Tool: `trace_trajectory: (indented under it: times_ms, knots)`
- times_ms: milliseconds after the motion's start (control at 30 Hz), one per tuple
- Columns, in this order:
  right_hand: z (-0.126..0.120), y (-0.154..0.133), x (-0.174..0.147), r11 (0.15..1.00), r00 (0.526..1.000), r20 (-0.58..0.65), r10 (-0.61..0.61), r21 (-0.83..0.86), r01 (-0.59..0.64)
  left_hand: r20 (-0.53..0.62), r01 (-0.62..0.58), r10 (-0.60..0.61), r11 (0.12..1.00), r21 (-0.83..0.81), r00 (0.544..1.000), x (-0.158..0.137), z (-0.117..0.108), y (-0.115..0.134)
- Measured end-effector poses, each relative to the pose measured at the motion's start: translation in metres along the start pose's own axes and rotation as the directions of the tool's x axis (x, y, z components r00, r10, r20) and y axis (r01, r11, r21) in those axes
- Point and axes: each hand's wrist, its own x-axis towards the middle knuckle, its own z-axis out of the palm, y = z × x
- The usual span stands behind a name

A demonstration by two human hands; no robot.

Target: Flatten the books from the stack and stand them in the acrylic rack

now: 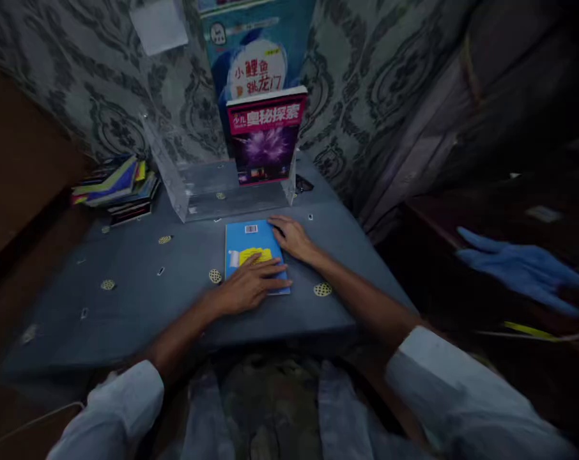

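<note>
1. A blue book (261, 237) lay flat on the bench (140, 319), barcode side up, in front of a clear stand (167, 169).
2. The left hand (251, 284) lay across its lower part, fingers spread wide, gripping nothing.
3. The right hand (293, 239) touched its upper right corner, fingers extended and close together, not wrapped around it.
4. Behind, a purple book (265, 148) stood in the stand before a larger teal book (289, 38).
5. Leftward sat a book pile (121, 191).

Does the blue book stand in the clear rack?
No, the blue book lies flat on the table, outside the clear rack, partly under the left hand.
</note>
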Motion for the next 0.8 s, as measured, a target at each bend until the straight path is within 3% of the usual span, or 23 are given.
trace_trajectory:
  times_ms: [333,500,633,800]
  knots:
    - [0.0,0.005,-0.002,0.997,0.995,-0.074,-0.07,-0.035,0.068,-0.073,0.03,-0.029,1.0,0.006,0.997,-0.012,0.006,0.016]
    - [-0.011,-0.007,-0.003,0.999,0.996,-0.085,0.037,-0.037,-0.04,-0.174,0.1,-0.107,0.994,-0.048,0.979,-0.031,-0.002,0.023]
    - [-0.017,-0.021,-0.006,0.989,0.992,-0.012,0.127,0.083,-0.125,-0.261,0.267,-0.251,0.963,0.031,0.932,-0.049,-0.01,0.013]
    - [-0.014,-0.036,-0.011,0.984,0.999,0.044,0.025,0.174,-0.032,-0.287,0.506,-0.437,0.829,0.24,0.852,-0.049,-0.016,-0.004]
